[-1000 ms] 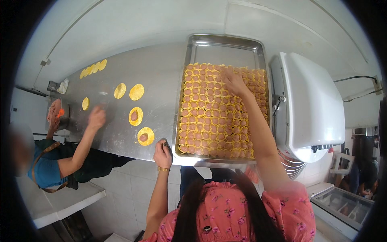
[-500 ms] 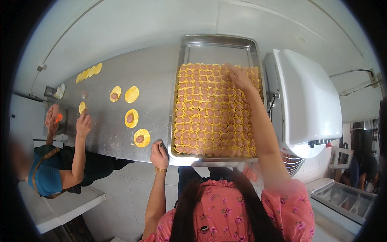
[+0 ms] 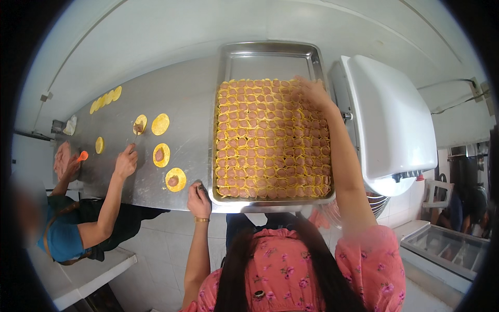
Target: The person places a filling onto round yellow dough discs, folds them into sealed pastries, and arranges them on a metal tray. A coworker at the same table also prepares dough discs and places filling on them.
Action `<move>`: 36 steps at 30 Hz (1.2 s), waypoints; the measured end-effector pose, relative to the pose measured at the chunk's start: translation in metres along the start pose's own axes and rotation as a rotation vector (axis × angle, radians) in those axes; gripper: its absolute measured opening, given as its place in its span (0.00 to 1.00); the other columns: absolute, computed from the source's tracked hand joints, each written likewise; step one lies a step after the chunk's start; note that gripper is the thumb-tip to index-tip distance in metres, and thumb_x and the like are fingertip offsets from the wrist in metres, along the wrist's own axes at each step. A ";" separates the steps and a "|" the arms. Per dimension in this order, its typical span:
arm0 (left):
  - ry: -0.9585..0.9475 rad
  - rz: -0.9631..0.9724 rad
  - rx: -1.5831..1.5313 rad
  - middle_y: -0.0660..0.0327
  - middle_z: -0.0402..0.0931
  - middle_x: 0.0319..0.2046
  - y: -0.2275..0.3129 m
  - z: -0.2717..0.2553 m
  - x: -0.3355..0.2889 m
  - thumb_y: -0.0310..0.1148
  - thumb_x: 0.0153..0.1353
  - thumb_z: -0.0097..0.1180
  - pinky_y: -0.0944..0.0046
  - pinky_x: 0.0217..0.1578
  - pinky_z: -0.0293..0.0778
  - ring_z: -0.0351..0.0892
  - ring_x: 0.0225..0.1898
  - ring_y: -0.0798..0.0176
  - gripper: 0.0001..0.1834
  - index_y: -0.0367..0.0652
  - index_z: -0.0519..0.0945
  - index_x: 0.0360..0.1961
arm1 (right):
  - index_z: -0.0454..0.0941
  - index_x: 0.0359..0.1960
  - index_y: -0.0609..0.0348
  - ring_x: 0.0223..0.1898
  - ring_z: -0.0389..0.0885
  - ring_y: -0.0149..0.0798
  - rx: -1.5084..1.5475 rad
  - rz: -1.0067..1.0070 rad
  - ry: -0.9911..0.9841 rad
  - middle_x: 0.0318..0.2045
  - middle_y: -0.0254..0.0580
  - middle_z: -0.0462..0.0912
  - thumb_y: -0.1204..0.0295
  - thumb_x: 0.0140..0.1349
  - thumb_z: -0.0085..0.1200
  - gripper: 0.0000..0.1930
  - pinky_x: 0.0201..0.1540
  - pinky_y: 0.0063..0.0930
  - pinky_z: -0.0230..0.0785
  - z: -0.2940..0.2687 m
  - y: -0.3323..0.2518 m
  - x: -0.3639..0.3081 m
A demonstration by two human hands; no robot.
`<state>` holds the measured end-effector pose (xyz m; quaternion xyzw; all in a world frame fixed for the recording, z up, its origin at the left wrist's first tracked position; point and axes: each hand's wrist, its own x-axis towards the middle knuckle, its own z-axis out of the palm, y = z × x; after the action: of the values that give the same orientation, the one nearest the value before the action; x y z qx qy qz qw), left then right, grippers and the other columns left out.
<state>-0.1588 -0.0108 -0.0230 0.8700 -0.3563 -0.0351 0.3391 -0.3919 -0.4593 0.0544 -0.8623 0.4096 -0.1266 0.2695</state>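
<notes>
A deep metal tray (image 3: 213,156) holds many tight rows of open-topped dumplings (image 3: 260,140), pink filling in yellow wrappers. Over the far right rows is my right hand (image 3: 313,96), its fingers low on the dumplings and smeared by motion; whether it holds one is hidden. My left hand (image 3: 199,202) is closed at the table's front edge, by the tray's near left corner. Something small and dark shows at its fingertips, too unclear to name. Closest to that hand on the table lies a round yellow wrapper (image 3: 181,176) with a lump of filling (image 3: 173,180) on it.
A co-worker's hand (image 3: 125,161) holds a thin tool toward a filled wrapper (image 3: 140,125) at left; their other hand is by an orange object (image 3: 83,156) and pink filling (image 3: 63,158). Overlapping wrappers (image 3: 105,100) lie farther back. A white machine (image 3: 387,119) stands right of the tray.
The co-worker's tool hand has moved right, from the leftmost wrapper to a filled one. My right hand stays over the far right rows; my left hand keeps its place. The whole view has shifted slightly.
</notes>
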 end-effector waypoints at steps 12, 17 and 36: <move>0.009 0.024 0.003 0.53 0.77 0.38 0.003 -0.001 0.000 0.31 0.63 0.44 0.56 0.39 0.72 0.78 0.39 0.48 0.09 0.41 0.74 0.41 | 0.66 0.61 0.51 0.57 0.70 0.50 -0.092 -0.013 0.018 0.48 0.47 0.79 0.66 0.62 0.36 0.24 0.69 0.54 0.26 -0.019 0.024 -0.006; 0.025 0.037 0.033 0.53 0.77 0.39 0.003 -0.001 0.001 0.32 0.64 0.43 0.54 0.38 0.73 0.78 0.38 0.47 0.10 0.42 0.73 0.41 | 0.67 0.61 0.51 0.56 0.71 0.51 -0.093 0.046 -0.036 0.47 0.48 0.80 0.65 0.61 0.37 0.24 0.68 0.56 0.26 -0.029 0.023 -0.009; 0.009 0.040 0.008 0.53 0.76 0.38 0.004 -0.002 0.001 0.30 0.62 0.44 0.53 0.38 0.72 0.77 0.39 0.46 0.09 0.42 0.73 0.41 | 0.75 0.53 0.54 0.46 0.77 0.54 -0.119 0.116 0.089 0.37 0.57 0.81 0.67 0.58 0.45 0.20 0.64 0.46 0.51 -0.058 0.035 -0.011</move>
<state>-0.1599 -0.0128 -0.0186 0.8643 -0.3720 -0.0230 0.3377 -0.4468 -0.4897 0.0818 -0.8453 0.4770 -0.1245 0.2063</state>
